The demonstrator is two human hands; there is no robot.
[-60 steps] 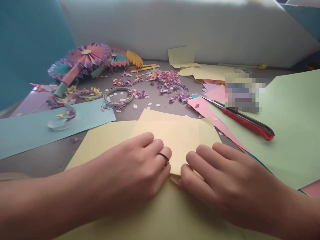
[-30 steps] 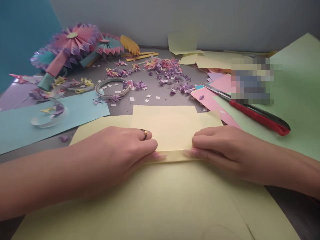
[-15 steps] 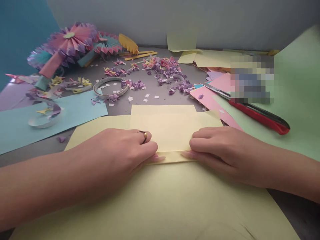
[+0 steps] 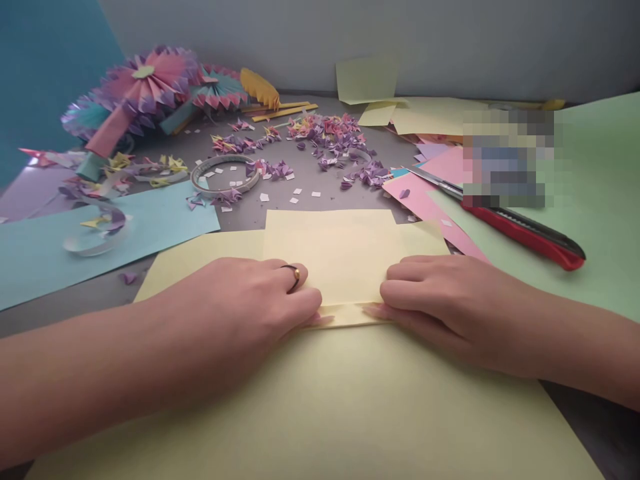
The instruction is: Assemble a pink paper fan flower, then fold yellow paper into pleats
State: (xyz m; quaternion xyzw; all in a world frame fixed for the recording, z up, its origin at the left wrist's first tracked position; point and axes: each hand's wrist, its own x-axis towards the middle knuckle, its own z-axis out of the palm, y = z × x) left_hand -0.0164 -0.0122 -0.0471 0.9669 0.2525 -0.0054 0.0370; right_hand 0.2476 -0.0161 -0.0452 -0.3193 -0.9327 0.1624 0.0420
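Observation:
A pale yellow sheet of paper point(image 4: 333, 257) lies in front of me with a narrow folded strip along its near edge. My left hand point(image 4: 255, 303), with a dark ring bearing a gold bead, pinches the left end of that fold. At the right end, my right hand point(image 4: 445, 307) is closed on the same fold, fingers curled and thumb along the strip. Beneath the sheet and both hands spreads a larger yellow sheet point(image 4: 350, 400). The thumbs point toward each other, and a short stretch of the fold shows between them.
A red utility knife point(image 4: 525, 237) with its blade out lies at right on pink and green paper. A tape roll point(image 4: 193, 177) stands among purple paper scraps point(image 4: 370, 173). Pleated paper flowers point(image 4: 160, 80) sit at back left, near a light blue sheet point(image 4: 165, 213).
My left hand has slid slightly to the right along the fold, narrowing the gap between the thumbs. My right hand stays almost where it was. The whole view has shifted a little.

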